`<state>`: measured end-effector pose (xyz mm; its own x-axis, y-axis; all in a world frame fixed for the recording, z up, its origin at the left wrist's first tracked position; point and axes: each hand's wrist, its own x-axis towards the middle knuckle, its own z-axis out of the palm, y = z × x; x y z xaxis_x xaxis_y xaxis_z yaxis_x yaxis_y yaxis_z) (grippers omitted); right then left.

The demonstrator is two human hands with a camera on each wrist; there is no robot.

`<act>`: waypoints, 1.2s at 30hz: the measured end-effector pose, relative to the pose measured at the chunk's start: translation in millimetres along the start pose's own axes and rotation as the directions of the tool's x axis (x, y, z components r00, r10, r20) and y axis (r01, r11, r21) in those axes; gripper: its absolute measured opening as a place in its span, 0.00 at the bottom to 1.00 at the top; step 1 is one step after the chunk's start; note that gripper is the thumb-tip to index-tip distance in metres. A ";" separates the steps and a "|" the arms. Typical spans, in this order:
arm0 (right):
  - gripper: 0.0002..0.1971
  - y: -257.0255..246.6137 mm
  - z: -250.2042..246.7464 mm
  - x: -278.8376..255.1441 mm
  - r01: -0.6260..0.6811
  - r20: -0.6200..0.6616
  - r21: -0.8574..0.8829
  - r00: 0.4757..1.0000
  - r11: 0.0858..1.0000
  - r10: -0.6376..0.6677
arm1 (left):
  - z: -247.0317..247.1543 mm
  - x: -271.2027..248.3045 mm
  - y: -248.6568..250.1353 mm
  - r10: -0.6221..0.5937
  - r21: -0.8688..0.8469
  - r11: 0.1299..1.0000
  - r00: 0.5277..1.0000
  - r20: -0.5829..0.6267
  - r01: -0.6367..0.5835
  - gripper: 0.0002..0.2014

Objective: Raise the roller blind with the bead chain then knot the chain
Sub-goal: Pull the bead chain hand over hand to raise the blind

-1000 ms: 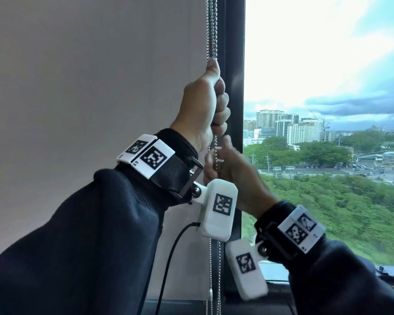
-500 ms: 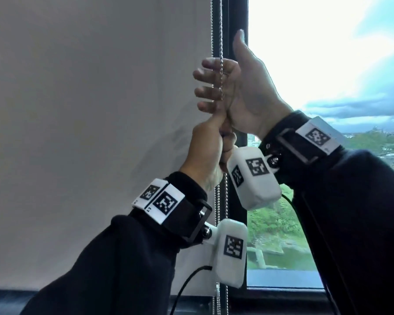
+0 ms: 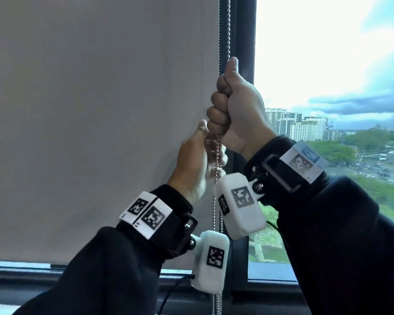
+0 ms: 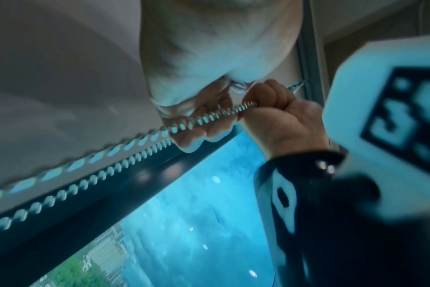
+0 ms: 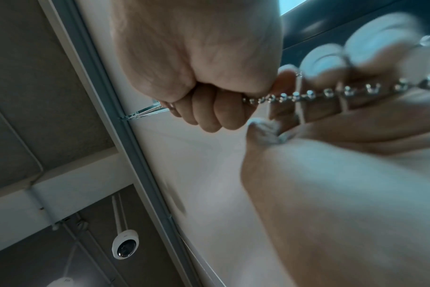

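Note:
The grey roller blind [image 3: 100, 133] covers the left pane, its bottom edge just above the sill. The metal bead chain [image 3: 219, 42] hangs along the blind's right edge in two strands. My right hand [image 3: 234, 114] grips the chain in a fist, thumb pointing up. My left hand [image 3: 196, 164] sits directly below it, its blurred fingers curled round the same chain. In the left wrist view the chain [image 4: 111, 170] runs through the left fingers [image 4: 197, 134] into the right fist [image 4: 277, 116]. From the right wrist, the chain [image 5: 307, 95] leaves the right fist [image 5: 209, 87].
A dark window frame post [image 3: 243, 64] stands right behind the chain. Bare glass [image 3: 328, 87] to its right shows sky and city. The dark sill [image 3: 32, 280] runs along the bottom. A dome camera [image 5: 124, 244] hangs from the ceiling.
My right hand rose from below the left hand to above it, passed open around the chain, and now grips it. My left hand has come down with the chain.

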<state>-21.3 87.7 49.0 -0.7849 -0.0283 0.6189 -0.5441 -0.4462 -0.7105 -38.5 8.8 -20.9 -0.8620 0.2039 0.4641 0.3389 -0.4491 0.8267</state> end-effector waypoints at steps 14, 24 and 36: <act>0.26 44.0 -34.5 -41.6 -0.096 0.076 0.051 0.993 0.994 0.092 | 19.5 12.9 66.2 0.104 0.221 0.964 0.974 0.203 -0.149 0.29; 0.27 70.1 -57.3 -73.9 -0.192 0.143 0.028 0.972 0.981 0.186 | 44.3 8.7 64.0 0.036 0.167 0.983 0.966 0.256 -0.081 0.21; 0.33 -12.5 -81.8 -40.5 -0.159 0.176 -0.134 0.968 0.978 0.181 | 44.4 0.0 69.0 0.011 0.071 0.997 0.950 0.311 -0.035 0.25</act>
<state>-6.9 167.5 5.4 -0.8059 -0.2657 0.5291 -0.4474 -0.3122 -0.8381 1.7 16.4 50.3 -0.6980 0.4593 0.5494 0.3950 -0.3930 0.8304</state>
